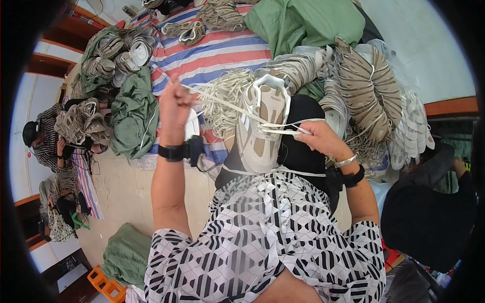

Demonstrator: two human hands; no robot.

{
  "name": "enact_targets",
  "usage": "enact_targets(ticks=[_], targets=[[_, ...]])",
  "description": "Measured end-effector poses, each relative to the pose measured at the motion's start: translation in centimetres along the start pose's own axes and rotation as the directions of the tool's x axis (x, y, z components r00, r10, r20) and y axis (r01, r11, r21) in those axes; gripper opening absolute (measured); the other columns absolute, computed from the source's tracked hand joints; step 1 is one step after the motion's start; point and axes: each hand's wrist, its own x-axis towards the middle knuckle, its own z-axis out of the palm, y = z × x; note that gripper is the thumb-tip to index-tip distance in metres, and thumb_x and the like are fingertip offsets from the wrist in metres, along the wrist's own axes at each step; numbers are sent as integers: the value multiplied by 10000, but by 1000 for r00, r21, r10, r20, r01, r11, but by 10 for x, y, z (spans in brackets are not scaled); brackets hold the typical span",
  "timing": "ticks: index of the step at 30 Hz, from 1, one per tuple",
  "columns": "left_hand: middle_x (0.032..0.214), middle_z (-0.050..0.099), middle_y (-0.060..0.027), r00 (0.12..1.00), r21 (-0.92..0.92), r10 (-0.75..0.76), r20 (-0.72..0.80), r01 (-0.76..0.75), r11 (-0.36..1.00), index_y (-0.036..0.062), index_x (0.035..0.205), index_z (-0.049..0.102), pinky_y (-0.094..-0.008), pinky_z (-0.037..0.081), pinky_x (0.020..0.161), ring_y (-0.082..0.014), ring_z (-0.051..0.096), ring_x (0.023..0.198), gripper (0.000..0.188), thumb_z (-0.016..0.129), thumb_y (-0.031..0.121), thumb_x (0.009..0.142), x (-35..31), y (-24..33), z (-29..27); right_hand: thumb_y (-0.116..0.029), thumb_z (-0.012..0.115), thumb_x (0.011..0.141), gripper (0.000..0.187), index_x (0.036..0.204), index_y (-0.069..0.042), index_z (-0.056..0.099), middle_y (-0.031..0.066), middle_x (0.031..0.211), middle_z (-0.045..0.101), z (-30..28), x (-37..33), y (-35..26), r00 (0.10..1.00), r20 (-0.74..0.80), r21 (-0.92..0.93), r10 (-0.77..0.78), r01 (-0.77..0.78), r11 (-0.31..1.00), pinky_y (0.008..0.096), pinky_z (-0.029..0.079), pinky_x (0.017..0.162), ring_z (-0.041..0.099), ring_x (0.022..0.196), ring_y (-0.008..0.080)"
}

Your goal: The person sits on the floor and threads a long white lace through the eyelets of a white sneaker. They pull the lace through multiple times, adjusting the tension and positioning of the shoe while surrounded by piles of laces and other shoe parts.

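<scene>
A beige and white shoe upper [258,146] lies across my lap, toe toward me and its collar pointing away. From its eyelets a cream shoelace [222,102] stretches up and left to my left hand [175,99], which is raised and closed on it. My right hand [323,138] pinches loops of the same lace just right of the upper. Past the upper, on the left, a tangled heap of cream laces [227,91] rests on the striped sheet.
Stacked beige uppers [371,91] stand at the right by the wall. A green sack [308,22] is at the back, another green sack [134,113] at the left. Other people [48,136] sit at the far left among uppers. Striped sheeting [207,58] covers the floor ahead.
</scene>
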Motion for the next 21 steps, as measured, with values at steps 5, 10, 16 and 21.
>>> enact_targets(ticks=[5, 10, 16, 21], targets=[[655, 366, 40, 990, -6, 91, -106, -92, 996, 73, 1202, 503, -237, 296, 495, -77, 318, 537, 278, 544, 24, 932, 22, 77, -36, -194, 653, 899, 135, 862, -65, 666, -48, 560, 497, -11, 16, -1, 988, 147, 114, 48, -66, 991, 195, 308, 384, 418, 438, 28], [678, 387, 8, 948, 24, 208, -241, -208, 978, 52, 1191, 510, -268, 328, 522, -101, 327, 541, 239, 538, 22, 956, 23, 127, -62, -185, 659, 889, 147, 956, -57, 686, -37, 561, 500, 5, 24, -8, 966, 253, 154, 59, -101, 983, 205, 311, 378, 423, 440, 35], [676, 412, 6, 941, 80, 262, -216, -250, 965, 66, 1215, 500, -255, 324, 510, -100, 346, 538, 255, 526, 31, 964, 29, 155, -90, -150, 629, 906, 162, 1029, -66, 690, -22, 620, 555, 12, 22, -1, 977, 116, 188, -178, 154, 970, 185, 310, 390, 408, 451, 22], [637, 387, 31, 866, 295, 412, -285, -330, 897, 63, 1276, 484, -238, 309, 486, -79, 360, 534, 311, 532, 77, 970, 21, 168, -87, -176, 589, 927, 214, 1050, -16, 662, 30, 725, 639, 11, 26, -7, 898, -416, 286, -143, 279, 917, 268, 448, 523, 568, 581, 100]])
